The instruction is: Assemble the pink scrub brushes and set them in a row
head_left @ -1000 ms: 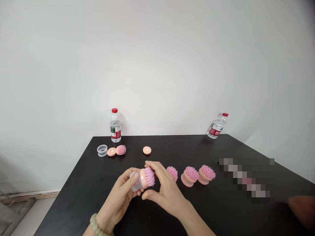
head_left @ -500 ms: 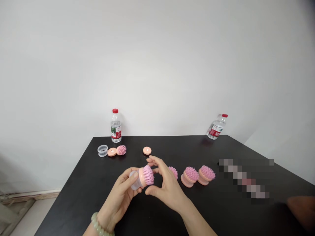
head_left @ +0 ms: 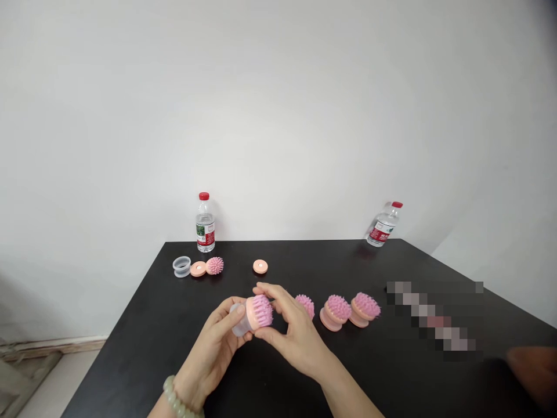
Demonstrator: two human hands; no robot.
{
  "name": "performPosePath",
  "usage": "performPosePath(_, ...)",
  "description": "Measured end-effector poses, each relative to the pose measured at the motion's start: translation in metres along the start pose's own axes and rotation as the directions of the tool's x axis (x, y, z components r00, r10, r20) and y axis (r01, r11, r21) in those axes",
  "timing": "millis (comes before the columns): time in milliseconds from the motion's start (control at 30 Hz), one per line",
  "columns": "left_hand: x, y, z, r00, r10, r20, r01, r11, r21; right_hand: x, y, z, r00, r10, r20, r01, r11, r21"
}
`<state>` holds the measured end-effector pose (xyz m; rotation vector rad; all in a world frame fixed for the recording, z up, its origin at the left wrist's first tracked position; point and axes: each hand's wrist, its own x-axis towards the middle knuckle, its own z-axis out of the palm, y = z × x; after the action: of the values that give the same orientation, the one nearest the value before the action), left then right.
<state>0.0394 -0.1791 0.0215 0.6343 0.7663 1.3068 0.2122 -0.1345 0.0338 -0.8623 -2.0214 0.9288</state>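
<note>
My left hand (head_left: 220, 342) is closed around the translucent body (head_left: 239, 327) of a small scrub brush, which tilts to the right above the black table. Attached to that body is a bristle head (head_left: 261, 312) with pink bristles and a peach ring. My right hand (head_left: 293, 328) curls over this head, fingers at its upper rim and thumb at its lower rim. Just beyond the right hand, a pink brush (head_left: 304, 305) is partly hidden. Two more brushes, one (head_left: 336, 312) nearer and another (head_left: 365, 309) farther right, stand on peach bases.
On the black table (head_left: 261, 389), a clear ring-shaped body (head_left: 181, 266), a peach cap (head_left: 198, 269) and a loose bristle head (head_left: 214, 266) lie at left. Another peach cap (head_left: 260, 266) sits mid-table. Water bottles stand at back left (head_left: 205, 226) and lean at right (head_left: 384, 225). A pixelated strip (head_left: 435, 319) is unreadable.
My right hand has come in to the left and closed its fingers and thumb on the bristle head. The left hand and brush have barely moved.
</note>
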Motion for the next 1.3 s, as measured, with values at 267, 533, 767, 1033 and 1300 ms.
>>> performPosePath(267,0.0,0.001,0.002,1.0,0.006,0.012,-0.006,1.0,0.014,0.003,0.004,0.002,1.0,0.005,-0.025,-0.004,0.998,0.062)
performPosePath(533,-0.003,0.001,0.004,0.997,0.042,0.065,-0.049,0.993,0.103,0.001,0.004,0.002,0.996,0.059,-0.068,-0.053,0.995,0.088)
performPosePath(767,0.0,-0.004,-0.002,0.991,0.09,0.103,-0.115,0.955,0.272,0.002,0.004,0.001,0.992,0.112,-0.064,-0.105,0.99,0.092)
performPosePath(1033,0.007,-0.007,-0.007,0.959,0.257,0.121,-0.27,0.694,0.667,0.001,0.004,0.008,0.991,0.132,-0.034,-0.134,0.989,-0.056)
performPosePath(1300,0.015,-0.006,-0.018,0.896,0.403,-0.188,-0.238,0.792,0.562,0.04,-0.002,0.0,0.996,0.01,-0.089,-0.042,0.931,-0.362)
